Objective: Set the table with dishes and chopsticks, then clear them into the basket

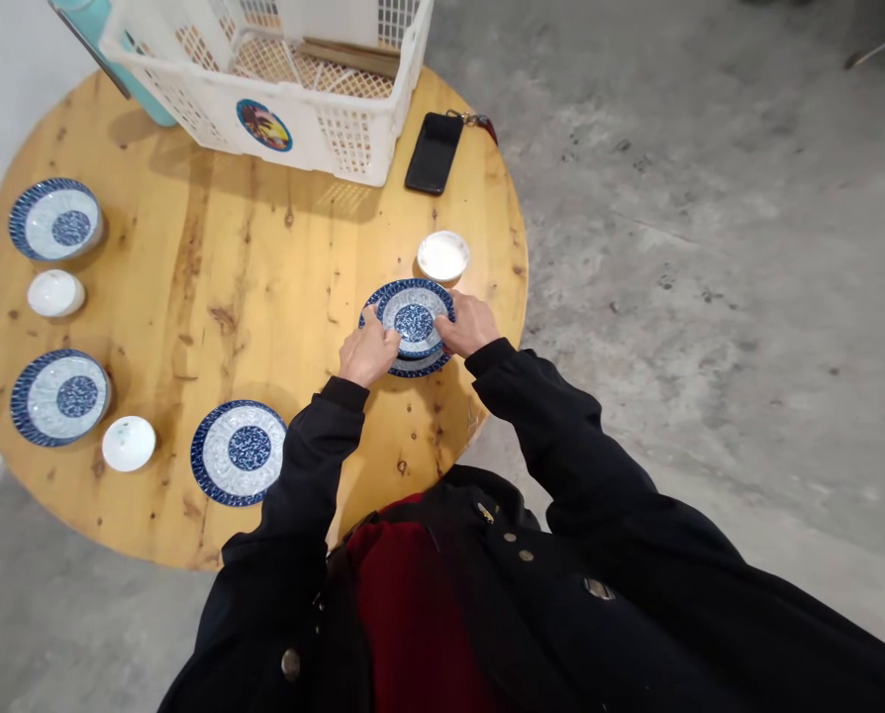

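Observation:
Both hands grip a blue-and-white patterned plate [414, 322] by its opposite rims. My left hand [369, 349] is closed on the left edge, thumb on top; my right hand [467, 324] is closed on the right edge. Beneath it shows the front rim of a second blue-and-white plate [422, 367]; whether the two touch is hidden. Just behind the plates stands a small white bowl [443, 255]. Another patterned plate [239, 453] lies flat near the table's front edge, partly covered by my left sleeve.
The round wooden table [256, 297] also holds two blue-rimmed bowls [56, 220], [60, 397] and two small white bowls [55, 293], [129, 443] at left. At the back stand a white plastic basket [305, 134], a turquoise object [149, 94] and a black phone [435, 153].

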The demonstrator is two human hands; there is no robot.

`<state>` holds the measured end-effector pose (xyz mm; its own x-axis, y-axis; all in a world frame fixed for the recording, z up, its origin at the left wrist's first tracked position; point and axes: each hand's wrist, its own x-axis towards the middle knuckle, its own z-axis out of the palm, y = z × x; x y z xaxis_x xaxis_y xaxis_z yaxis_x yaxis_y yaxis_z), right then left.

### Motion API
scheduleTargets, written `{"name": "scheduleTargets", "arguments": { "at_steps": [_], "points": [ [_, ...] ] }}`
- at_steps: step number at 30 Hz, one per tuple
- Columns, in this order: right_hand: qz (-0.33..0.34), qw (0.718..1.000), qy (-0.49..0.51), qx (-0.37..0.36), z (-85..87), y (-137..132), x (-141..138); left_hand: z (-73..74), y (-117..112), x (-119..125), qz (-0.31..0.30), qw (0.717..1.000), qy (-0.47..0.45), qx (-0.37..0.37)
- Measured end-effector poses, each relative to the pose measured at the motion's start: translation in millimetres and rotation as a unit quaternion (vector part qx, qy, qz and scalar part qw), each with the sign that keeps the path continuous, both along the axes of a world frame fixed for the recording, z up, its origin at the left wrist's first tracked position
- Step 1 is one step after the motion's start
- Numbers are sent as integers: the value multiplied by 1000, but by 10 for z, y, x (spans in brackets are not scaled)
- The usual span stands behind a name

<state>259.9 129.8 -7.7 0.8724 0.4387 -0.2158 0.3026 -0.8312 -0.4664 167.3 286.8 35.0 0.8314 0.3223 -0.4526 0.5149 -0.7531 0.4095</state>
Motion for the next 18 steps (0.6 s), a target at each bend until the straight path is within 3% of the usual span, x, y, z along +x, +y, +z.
{"name": "scheduleTargets", "arguments": {
  "at_steps": [7,11,14,16,18],
  "points": [
    [19,997,-8,-79,63,81,-30,-25,34,-10,-19,999,33,26],
    [24,996,-1,-86,127,93,-27,4,105,-19,-30,999,34,30],
    [-8,1000,13,-14,116,44,-29,17,183,-48,-20,999,30,12],
    [-41,994,48,88,57,16,-48,-14,224,-74,3,1000,22,-14],
    [-73,970,109,205,-30,28,-92,-82,241,-98,31,998,8,-62]
  ]
}}
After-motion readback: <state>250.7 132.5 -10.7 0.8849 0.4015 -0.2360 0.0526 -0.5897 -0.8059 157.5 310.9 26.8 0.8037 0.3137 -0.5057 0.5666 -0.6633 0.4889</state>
